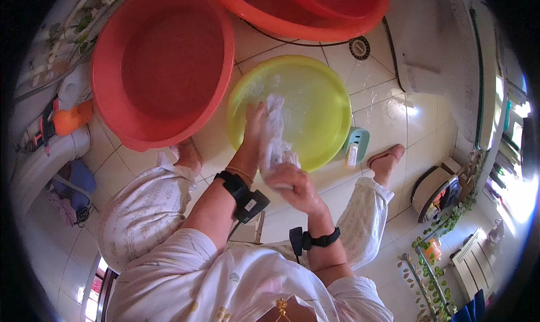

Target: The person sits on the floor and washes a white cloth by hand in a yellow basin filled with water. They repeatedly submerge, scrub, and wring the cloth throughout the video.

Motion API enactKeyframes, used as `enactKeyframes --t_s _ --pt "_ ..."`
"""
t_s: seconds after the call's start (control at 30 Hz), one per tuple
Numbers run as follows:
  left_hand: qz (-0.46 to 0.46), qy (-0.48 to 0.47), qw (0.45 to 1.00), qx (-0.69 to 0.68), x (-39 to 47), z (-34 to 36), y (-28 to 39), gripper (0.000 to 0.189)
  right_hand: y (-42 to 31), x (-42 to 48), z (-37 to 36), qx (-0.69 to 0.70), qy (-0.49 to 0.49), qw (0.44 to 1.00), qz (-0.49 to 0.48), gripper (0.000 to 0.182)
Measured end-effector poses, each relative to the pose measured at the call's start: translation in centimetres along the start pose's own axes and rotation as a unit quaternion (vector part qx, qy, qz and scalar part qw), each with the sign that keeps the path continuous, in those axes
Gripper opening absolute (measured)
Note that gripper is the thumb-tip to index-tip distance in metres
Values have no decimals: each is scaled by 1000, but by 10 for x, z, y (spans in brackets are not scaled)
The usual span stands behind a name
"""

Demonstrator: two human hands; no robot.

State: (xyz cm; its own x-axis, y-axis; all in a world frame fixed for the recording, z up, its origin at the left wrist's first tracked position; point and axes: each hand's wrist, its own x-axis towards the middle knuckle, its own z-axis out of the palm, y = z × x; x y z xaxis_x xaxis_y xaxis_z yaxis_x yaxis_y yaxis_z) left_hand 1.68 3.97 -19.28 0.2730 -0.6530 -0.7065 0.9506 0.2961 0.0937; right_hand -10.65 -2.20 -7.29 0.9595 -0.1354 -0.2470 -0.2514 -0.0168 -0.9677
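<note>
A wet white cloth (273,130) is stretched between my two hands over the near side of a yellow-green plastic basin (327,146). My left hand (254,121) lies along the cloth's left side, its fingers pointing at the far rim. Closer to me, my right hand (293,184) is closed around the cloth's lower end, just outside the rim. Cloudy water with some suds stands in the basin. Beside its right rim, a teal soap dish (361,141) sits on the tiles, with a pale bar or brush (351,155) leaning on its edge.
A large red tub (168,68) stands left of the basin, and more red basins (303,22) lie beyond it. A floor drain (359,48) and wet tiles (392,111) are at the right. An orange object (71,118) is by a white pipe (55,165) at far left.
</note>
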Motion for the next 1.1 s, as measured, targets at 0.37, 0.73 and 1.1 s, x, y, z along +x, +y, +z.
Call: enactKeyframes --t_s 0.37,0.73,1.1 --pt "462 -160 655 576 -11 25 -22 19 -11 40 29 -420 221 869 135 32" --pt "189 91 917 338 -16 61 -16 34 121 14 -71 371 391 790 293 41" --pt "219 142 871 416 21 -34 0 53 136 48 -64 -485 69 853 180 70"
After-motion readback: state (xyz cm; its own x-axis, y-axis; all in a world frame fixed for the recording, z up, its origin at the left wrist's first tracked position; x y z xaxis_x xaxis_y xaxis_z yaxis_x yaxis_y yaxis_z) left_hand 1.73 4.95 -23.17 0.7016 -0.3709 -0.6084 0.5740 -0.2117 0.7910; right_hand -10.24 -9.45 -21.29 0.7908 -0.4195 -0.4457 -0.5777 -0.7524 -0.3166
